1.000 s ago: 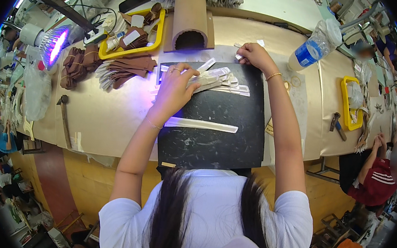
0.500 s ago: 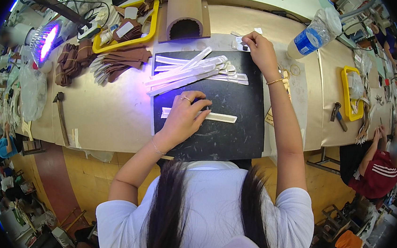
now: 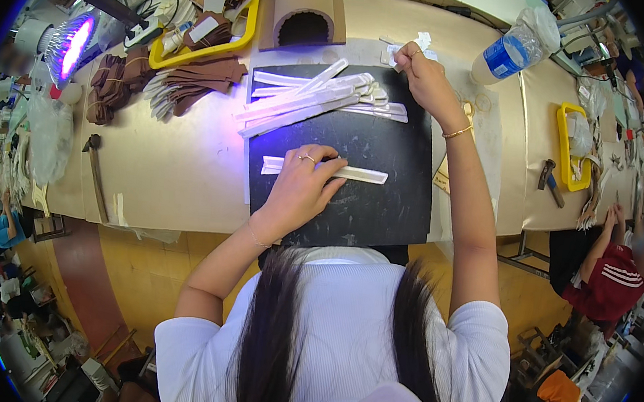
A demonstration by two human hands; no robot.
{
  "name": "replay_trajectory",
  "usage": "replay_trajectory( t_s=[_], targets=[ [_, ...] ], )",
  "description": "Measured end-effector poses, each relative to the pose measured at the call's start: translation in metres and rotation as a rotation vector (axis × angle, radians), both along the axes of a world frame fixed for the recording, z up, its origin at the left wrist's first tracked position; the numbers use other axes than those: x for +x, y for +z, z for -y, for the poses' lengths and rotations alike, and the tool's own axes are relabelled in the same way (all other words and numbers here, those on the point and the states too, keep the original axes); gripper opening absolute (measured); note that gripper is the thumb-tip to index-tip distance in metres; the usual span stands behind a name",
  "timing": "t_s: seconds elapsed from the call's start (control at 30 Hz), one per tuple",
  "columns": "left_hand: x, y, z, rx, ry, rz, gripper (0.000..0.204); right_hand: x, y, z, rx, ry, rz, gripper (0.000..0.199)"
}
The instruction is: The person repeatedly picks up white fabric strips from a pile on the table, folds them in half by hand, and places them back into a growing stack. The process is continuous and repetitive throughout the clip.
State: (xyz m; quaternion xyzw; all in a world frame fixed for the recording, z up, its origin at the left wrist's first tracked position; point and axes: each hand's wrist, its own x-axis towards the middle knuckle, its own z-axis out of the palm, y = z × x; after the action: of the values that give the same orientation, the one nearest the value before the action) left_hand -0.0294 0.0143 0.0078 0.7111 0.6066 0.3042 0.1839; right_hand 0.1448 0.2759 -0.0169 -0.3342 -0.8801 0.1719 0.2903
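On a black mat (image 3: 370,220) lies a narrow white strip with a raised edge (image 3: 366,176). My left hand (image 3: 304,184) rests over this strip, its thumb and fingers drawn together on it near the middle. Beyond it is a loose pile of similar white strips (image 3: 307,112), lying crosswise over one another. Farther out, my right hand (image 3: 428,80) is closed, its fingertips pinched beside small white pieces (image 3: 423,41) past the mat's far edge. Whatever is in that pinch is hidden or too small to make out.
Bundled brown pieces (image 3: 202,79) and a yellow tray (image 3: 246,37) lie left, under a glowing lamp (image 3: 75,49). A hammer (image 3: 93,173) lies left too. Beyond the mat stands a brown half-tube (image 3: 305,4); a blue-labelled bottle (image 3: 503,57) stands right. A co-worker in red (image 3: 610,280) sits far right.
My right hand has closed its fingers and turned slightly at the small white pieces, one of which now shows higher. My left hand stays on the strip, its fingertips a little closer to it.
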Motion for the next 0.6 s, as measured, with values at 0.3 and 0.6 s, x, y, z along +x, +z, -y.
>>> replay_trajectory(
  t_s=[0.3,0.6],
  targets=[
    [0.002,-0.005,0.007,-0.020,0.026,-0.046,0.025,0.021,0.036,0.121,-0.757,-0.206,-0.369,0.014],
    [0.010,-0.008,0.018,0.075,-0.005,-0.011,0.022,0.028,0.034,0.172,-1.129,-0.226,-0.178,0.014]
  ],
)
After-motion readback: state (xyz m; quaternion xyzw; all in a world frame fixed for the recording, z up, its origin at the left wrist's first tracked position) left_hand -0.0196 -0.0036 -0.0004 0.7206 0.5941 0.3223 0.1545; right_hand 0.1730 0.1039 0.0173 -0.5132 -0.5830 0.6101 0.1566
